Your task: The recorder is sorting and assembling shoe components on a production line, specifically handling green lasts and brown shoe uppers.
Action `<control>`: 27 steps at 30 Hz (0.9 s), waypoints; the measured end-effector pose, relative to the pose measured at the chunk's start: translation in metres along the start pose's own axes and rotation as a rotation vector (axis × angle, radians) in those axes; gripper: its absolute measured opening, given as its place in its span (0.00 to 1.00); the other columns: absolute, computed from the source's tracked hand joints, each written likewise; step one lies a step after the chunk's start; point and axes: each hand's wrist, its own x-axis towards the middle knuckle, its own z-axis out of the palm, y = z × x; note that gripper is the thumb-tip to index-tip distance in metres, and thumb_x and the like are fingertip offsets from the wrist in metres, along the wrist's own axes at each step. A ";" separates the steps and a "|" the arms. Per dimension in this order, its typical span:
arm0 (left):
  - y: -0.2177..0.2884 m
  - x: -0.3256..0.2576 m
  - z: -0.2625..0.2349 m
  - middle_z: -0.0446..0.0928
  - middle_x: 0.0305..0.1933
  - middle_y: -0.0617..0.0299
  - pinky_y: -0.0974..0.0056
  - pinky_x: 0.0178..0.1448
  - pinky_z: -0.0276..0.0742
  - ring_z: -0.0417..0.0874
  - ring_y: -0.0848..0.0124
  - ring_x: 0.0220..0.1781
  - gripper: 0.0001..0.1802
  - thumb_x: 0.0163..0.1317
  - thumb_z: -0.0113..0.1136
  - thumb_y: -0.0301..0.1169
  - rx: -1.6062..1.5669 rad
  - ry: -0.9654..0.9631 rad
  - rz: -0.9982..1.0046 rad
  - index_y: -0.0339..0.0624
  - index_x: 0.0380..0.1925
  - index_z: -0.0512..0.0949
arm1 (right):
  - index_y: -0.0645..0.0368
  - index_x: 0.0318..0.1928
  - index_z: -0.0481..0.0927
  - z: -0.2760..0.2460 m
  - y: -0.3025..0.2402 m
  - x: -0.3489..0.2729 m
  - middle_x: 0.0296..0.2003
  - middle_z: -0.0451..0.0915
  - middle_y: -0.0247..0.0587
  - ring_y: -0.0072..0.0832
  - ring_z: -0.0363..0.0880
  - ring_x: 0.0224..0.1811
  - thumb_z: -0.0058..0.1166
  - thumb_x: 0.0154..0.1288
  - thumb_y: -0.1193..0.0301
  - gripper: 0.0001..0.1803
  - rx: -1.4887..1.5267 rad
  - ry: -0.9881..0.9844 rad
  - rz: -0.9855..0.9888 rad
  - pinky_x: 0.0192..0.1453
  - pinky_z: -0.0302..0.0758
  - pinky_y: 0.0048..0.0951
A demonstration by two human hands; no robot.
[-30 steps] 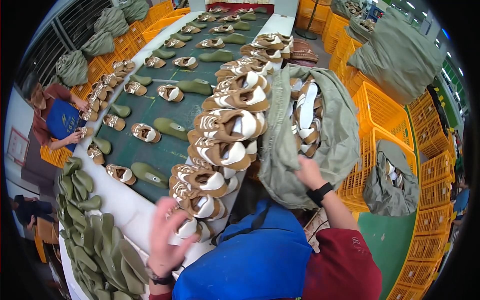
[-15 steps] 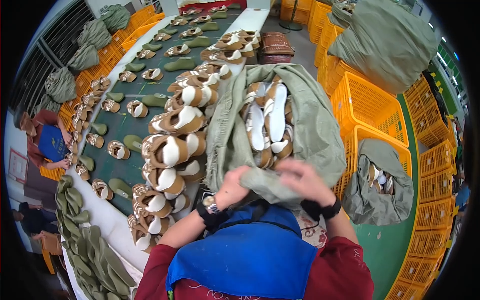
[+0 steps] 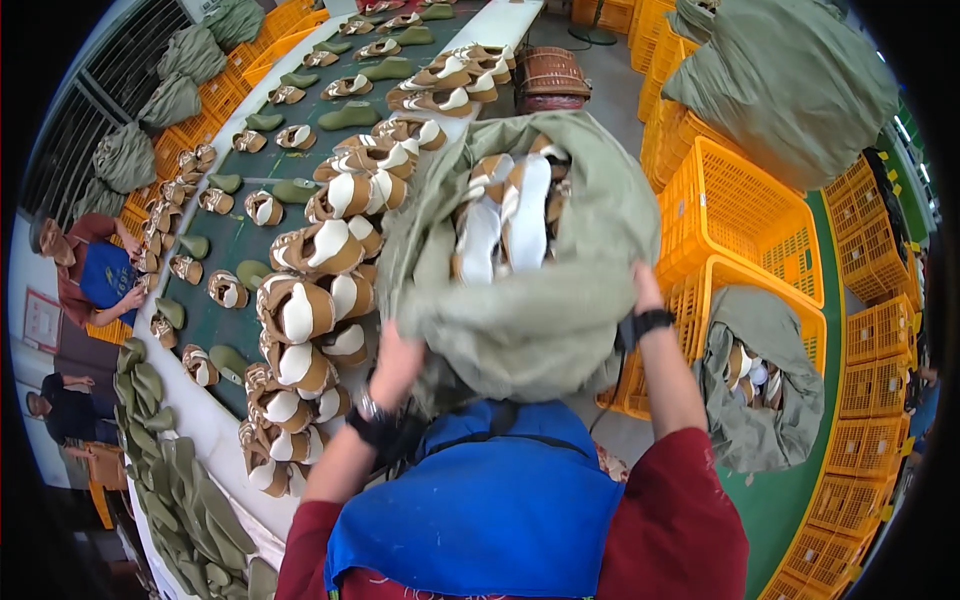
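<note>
A grey-green cloth sack (image 3: pixel 500 330) stands in front of me, its mouth rolled back around several brown-and-white shoes (image 3: pixel 525 215), some with pale soles facing up. My left hand (image 3: pixel 398 360) grips the sack's near left side, its fingers partly lost in the cloth. On the right side, my right hand (image 3: pixel 647 290) holds the cloth, fingers curled against it. The near fold of the sack is smeared by motion. Just left of the sack, brown-and-white shoes (image 3: pixel 310 310) stand crowded in a long row along the table edge.
A green-topped table (image 3: pixel 270 170) carries spaced shoes and green shoe lasts (image 3: pixel 348 116). More lasts (image 3: pixel 190 500) lie heaped at lower left. Orange crates (image 3: pixel 740 215) stand at right, one bearing another sack (image 3: pixel 765 400). A co-worker (image 3: pixel 95 265) stands across the table.
My hands have moved apart from the sack's near rim to its two sides. The near cloth has bulged up over the lower part of the shoes, and the sack has shifted left.
</note>
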 end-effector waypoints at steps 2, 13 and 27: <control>0.028 0.033 0.000 0.72 0.53 0.59 0.65 0.54 0.70 0.73 0.68 0.53 0.20 0.62 0.45 0.34 -0.791 0.168 -0.131 0.36 0.52 0.68 | 0.62 0.57 0.67 0.055 -0.060 -0.007 0.53 0.72 0.45 0.36 0.71 0.54 0.44 0.62 0.62 0.25 0.048 -0.225 -0.140 0.59 0.68 0.35; 0.181 0.085 -0.062 0.75 0.50 0.60 0.65 0.56 0.68 0.73 0.68 0.52 0.17 0.59 0.52 0.30 -0.708 0.293 0.270 0.36 0.48 0.73 | 0.61 0.53 0.72 0.201 -0.235 -0.071 0.50 0.75 0.46 0.36 0.75 0.49 0.40 0.67 0.61 0.21 -0.044 -0.610 -0.256 0.55 0.72 0.38; -0.108 -0.051 0.028 0.72 0.37 0.55 0.56 0.44 0.71 0.74 0.55 0.41 0.14 0.44 0.55 0.26 0.775 -0.466 0.593 0.42 0.35 0.73 | 0.65 0.55 0.66 0.019 -0.093 -0.038 0.50 0.74 0.48 0.40 0.74 0.50 0.48 0.58 0.75 0.23 -0.198 -0.230 0.177 0.57 0.71 0.40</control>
